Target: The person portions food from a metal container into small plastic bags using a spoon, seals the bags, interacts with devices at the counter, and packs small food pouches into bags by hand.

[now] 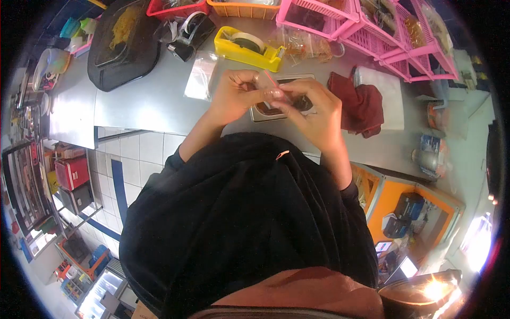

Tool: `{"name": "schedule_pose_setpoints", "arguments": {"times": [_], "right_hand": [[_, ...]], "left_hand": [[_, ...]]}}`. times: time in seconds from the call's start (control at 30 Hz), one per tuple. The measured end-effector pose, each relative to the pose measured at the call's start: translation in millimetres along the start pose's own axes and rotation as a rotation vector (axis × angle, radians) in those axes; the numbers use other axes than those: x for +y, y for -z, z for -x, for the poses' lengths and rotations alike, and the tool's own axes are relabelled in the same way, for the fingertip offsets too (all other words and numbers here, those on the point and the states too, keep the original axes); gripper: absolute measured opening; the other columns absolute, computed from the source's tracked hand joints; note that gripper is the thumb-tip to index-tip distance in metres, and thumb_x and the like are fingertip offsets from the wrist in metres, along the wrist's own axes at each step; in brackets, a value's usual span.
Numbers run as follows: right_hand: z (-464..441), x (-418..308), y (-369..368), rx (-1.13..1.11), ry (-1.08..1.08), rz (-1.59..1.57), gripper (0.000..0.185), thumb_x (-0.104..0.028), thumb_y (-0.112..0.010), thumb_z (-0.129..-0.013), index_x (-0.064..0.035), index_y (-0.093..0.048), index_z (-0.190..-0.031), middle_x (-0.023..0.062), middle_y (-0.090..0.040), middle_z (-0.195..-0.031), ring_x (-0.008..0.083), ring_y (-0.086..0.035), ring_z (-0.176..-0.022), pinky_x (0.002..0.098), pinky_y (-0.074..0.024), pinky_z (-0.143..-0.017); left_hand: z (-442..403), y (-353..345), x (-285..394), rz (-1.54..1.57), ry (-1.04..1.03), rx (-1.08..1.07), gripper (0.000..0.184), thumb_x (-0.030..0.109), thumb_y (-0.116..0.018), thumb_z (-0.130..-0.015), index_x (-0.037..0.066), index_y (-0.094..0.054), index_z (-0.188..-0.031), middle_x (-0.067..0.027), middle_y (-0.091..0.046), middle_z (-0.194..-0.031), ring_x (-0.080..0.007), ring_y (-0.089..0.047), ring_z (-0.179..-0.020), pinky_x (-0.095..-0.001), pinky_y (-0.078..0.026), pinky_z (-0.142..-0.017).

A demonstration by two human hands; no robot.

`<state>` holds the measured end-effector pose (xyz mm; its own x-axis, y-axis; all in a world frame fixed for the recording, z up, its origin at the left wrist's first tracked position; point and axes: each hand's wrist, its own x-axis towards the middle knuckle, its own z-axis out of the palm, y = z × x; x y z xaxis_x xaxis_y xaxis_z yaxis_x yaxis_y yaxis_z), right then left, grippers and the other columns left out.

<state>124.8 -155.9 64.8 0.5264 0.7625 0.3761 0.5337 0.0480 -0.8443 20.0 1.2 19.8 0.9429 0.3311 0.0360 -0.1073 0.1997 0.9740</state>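
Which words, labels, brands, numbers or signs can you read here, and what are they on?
None can be read.
Blue-and-orange package at the right: markings too small and blurred.
Lit screen, lower right: too small and glaring.
Yellow tape dispenser: no lettering I can make out.
Red-striped clear packet: none legible.

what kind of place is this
Probably a small shop's kitchen or packing counter: a metal worktop holds a yellow tape dispenser, clear plastic bags and pink plastic baskets.
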Motion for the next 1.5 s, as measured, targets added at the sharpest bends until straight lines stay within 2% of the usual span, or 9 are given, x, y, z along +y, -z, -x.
{"name": "schedule_pose_setpoints", "arguments": {"times": [0.2, 0.5, 0.77, 0.87, 1.07, 1.2, 1.27, 1.37, 1.5], "right_hand": [[-6, 13, 5, 0.051, 0.296, 0.137, 0.026, -0.003, -0.078, -0.072, -0.0008, -0.068, -0.096, 0.0103, -0.068, -0.094, 0.0233, -0.068, -0.080, 0.0310, -0.0552, -0.070], [0, 6, 2, -0.110, 0.212, 0.128, 0.020, -0.003, -0.074, -0.075, -0.0014, -0.068, -0.094, 0.0116, -0.068, -0.095, 0.0274, -0.067, -0.083, 0.0333, -0.0548, -0.072], [-2, -1, 3, -0.136, 0.125, 0.167, 0.014, -0.001, -0.069, -0.076, 0.0005, -0.060, -0.086, 0.0140, -0.063, -0.086, 0.0321, -0.063, -0.075, 0.0379, -0.0514, -0.065], [-3, 2, 1, -0.173, 0.153, 0.226, 0.013, -0.001, -0.067, -0.076, 0.0004, -0.057, -0.084, 0.0146, -0.059, -0.081, 0.0340, -0.061, -0.071, 0.0393, -0.0496, -0.062], [0, 9, 0, -0.184, 0.164, 0.241, 0.014, -0.001, -0.066, -0.076, 0.0004, -0.056, -0.086, 0.0150, -0.057, -0.079, 0.0351, -0.059, -0.068, 0.0400, -0.0491, -0.061], [0, 4, 1, -0.182, 0.042, 0.109, 0.014, -0.003, -0.065, -0.077, 0.0017, -0.057, -0.087, 0.0158, -0.057, -0.080, 0.0325, -0.058, -0.065, 0.0368, -0.0487, -0.060], [0, 3, 3, -0.205, 0.002, 0.056, 0.013, -0.003, -0.064, -0.078, 0.0022, -0.056, -0.087, 0.0162, -0.057, -0.079, 0.0320, -0.057, -0.065, 0.0357, -0.0483, -0.060], [-2, 4, 10, -0.269, -0.019, -0.038, 0.013, -0.002, -0.063, -0.078, 0.0032, -0.056, -0.087, 0.0167, -0.056, -0.079, 0.0313, -0.056, -0.064, 0.0345, -0.0474, -0.061], [-1, 9, 10, -0.320, 0.035, -0.021, 0.013, -0.001, -0.063, -0.077, 0.0036, -0.054, -0.086, 0.0175, -0.054, -0.078, 0.0326, -0.055, -0.065, 0.0357, -0.0463, -0.061]], "left_hand": [[1, 0, 8, 0.187, 0.011, -0.028, 0.008, 0.005, -0.064, -0.090, -0.002, -0.067, -0.089, -0.0098, -0.071, -0.088, -0.0120, -0.067, -0.083, -0.0230, -0.052, -0.073], [5, 7, 0, -0.036, -0.120, -0.076, 0.004, -0.002, -0.068, -0.084, -0.003, -0.066, -0.087, -0.0110, -0.071, -0.086, -0.0124, -0.068, -0.080, -0.0253, -0.054, -0.073], [5, -8, 21, -0.401, -0.340, -0.130, 0.015, 0.006, -0.064, -0.090, -0.003, -0.062, -0.078, -0.0076, -0.066, -0.071, -0.0131, -0.067, -0.065, -0.0228, -0.052, -0.056], [12, -8, 17, -0.418, -0.098, -0.274, 0.024, 0.014, -0.055, -0.096, -0.003, -0.061, -0.080, -0.0069, -0.064, -0.068, -0.0135, -0.066, -0.057, -0.0232, -0.050, -0.050], [8, -7, 7, -0.129, 0.068, -0.209, 0.031, 0.018, -0.047, -0.099, -0.001, -0.060, -0.079, -0.0054, -0.061, -0.063, -0.0132, -0.063, -0.051, -0.0252, -0.049, -0.046], [6, -12, 12, -0.271, 0.037, -0.135, 0.032, 0.018, -0.046, -0.100, 0.000, -0.060, -0.077, -0.0040, -0.059, -0.060, -0.0125, -0.061, -0.049, -0.0247, -0.048, -0.045], [3, -9, 7, -0.540, -0.181, -0.184, 0.032, 0.018, -0.045, -0.100, 0.003, -0.059, -0.076, -0.0022, -0.058, -0.057, -0.0109, -0.058, -0.046, -0.0237, -0.046, -0.044], [6, -11, 16, -0.365, 0.000, -0.242, 0.032, 0.019, -0.046, -0.099, 0.004, -0.059, -0.074, -0.0010, -0.055, -0.053, -0.0097, -0.056, -0.043, -0.0234, -0.044, -0.042], [10, -13, 18, -0.328, -0.004, -0.286, 0.033, 0.020, -0.048, -0.099, 0.004, -0.058, -0.071, -0.0008, -0.054, -0.053, -0.0080, -0.054, -0.042, -0.0229, -0.042, -0.041]]}}
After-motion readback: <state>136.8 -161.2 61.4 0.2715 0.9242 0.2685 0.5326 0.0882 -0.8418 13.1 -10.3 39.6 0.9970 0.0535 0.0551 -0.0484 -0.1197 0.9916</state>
